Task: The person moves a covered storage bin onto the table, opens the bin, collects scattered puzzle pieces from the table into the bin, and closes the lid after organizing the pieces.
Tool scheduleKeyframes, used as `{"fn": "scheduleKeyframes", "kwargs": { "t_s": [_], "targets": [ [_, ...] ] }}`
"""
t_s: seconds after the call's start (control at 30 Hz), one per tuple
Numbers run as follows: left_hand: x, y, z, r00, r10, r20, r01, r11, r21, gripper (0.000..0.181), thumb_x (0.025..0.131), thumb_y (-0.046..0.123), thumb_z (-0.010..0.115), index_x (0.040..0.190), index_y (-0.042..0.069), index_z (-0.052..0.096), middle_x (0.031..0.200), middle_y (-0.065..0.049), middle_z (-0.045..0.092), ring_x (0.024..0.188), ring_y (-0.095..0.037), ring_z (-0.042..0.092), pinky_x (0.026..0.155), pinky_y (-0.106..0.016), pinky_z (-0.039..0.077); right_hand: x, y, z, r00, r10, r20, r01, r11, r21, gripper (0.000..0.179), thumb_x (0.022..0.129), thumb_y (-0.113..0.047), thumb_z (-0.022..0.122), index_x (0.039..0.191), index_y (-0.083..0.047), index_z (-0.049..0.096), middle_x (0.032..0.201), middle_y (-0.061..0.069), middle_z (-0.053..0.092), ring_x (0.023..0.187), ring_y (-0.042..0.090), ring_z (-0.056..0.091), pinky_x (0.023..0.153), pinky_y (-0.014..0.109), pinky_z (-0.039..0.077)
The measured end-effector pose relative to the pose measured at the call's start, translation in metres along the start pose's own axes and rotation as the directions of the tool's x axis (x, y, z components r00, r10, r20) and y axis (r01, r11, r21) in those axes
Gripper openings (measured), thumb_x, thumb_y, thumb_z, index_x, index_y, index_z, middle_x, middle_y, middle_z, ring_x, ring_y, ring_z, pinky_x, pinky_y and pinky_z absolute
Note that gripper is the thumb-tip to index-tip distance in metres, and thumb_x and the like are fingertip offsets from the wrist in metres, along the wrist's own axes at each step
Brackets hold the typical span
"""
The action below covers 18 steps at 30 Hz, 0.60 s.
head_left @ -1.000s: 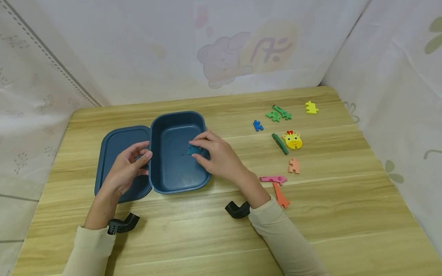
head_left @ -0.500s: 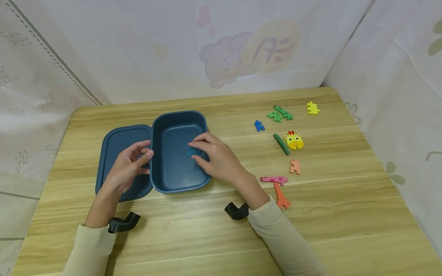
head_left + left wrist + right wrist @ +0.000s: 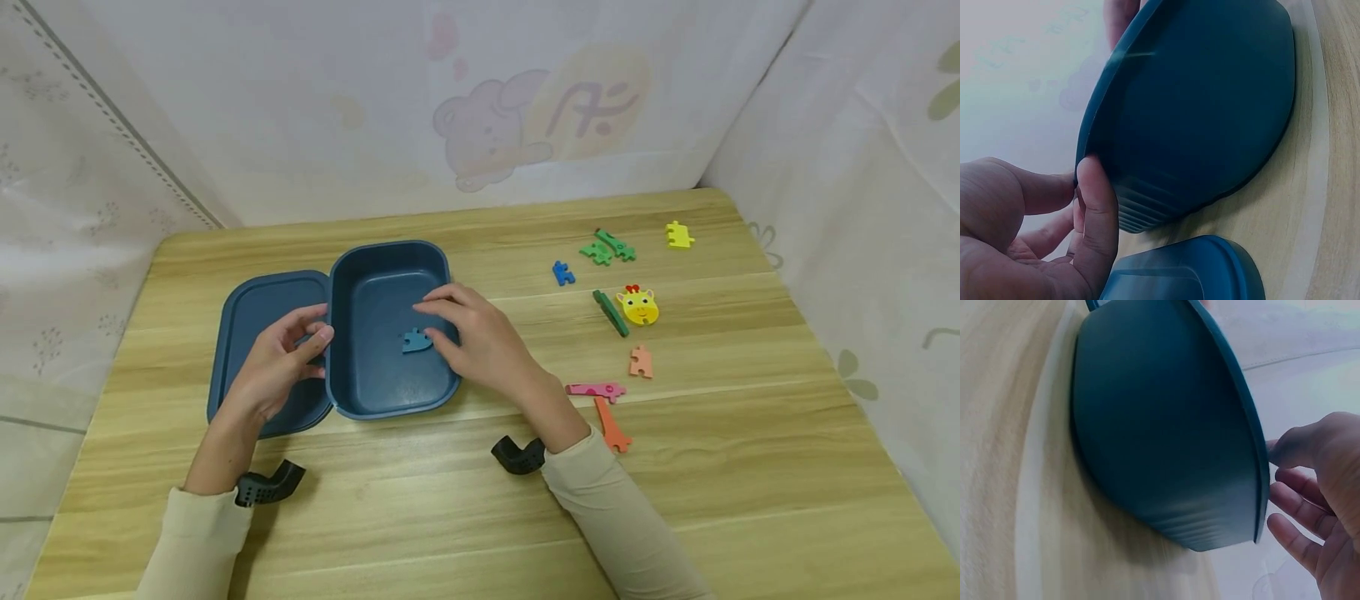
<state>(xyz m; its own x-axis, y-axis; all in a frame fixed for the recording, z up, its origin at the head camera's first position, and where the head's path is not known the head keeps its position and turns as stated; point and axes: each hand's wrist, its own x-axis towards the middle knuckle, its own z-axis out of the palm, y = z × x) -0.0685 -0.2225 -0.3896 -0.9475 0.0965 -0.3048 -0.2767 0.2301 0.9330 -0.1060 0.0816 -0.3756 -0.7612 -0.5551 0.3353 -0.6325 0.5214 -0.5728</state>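
1. We see the left hand [image 3: 273,367] pinching the left rim of the deep, dark-blue, rounded rectangular box [image 3: 382,379] between thumb and finger
2. We note the right hand [image 3: 483,342] released, fingers parted over the box's right side
3. We find the small, flat, teal-blue jigsaw piece [image 3: 414,342] lying on the box floor beside the right thumb; whether they touch, we cannot tell
4. We log the shallow, dark-blue, rounded lid [image 3: 243,325] left of the box, on the pale wood-grain counter [image 3: 405,500]
5. Right of the box we record a yellow giraffe-face piece [image 3: 641,308] beside a dark-green bar [image 3: 611,313]
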Motion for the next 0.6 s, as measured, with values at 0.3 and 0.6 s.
{"fn": "scheduleKeyframes", "kwargs": {
  "t_s": [0.3, 0.6],
  "targets": [
    [0.001, 0.000, -0.001, 1.000, 0.012, -0.018, -0.012, 1.000, 0.007, 0.064, 0.109, 0.031, 0.060, 0.164, 0.007, 0.036, 0.114, 0.006, 0.055, 0.097, -0.007, 0.055, 0.072, -0.025, 0.062, 0.000, 0.011, -0.010, 0.998, 0.029, -0.048, -0.029, 0.999, 0.019, 0.036, 0.098, -0.014, 0.076, 0.133, -0.008, 0.072, 0.132, 0.009, 0.069, 0.126, 0.024, 0.065, 0.108, 0.039, 0.057],
    [0.001, -0.001, 0.000, 1.000, 0.022, -0.014, -0.022, 1.000, -0.002, 0.064, 0.109, 0.030, 0.060, 0.163, 0.006, 0.037, 0.113, 0.007, 0.057, 0.097, -0.007, 0.055, 0.072, -0.025, 0.062, -0.003, 0.019, -0.026, 0.993, 0.118, -0.022, -0.117, 0.991, 0.060, 0.036, 0.100, -0.015, 0.074, 0.136, -0.010, 0.071, 0.130, 0.006, 0.070, 0.110, 0.024, 0.070, 0.096, 0.044, 0.061]
  ]
}}
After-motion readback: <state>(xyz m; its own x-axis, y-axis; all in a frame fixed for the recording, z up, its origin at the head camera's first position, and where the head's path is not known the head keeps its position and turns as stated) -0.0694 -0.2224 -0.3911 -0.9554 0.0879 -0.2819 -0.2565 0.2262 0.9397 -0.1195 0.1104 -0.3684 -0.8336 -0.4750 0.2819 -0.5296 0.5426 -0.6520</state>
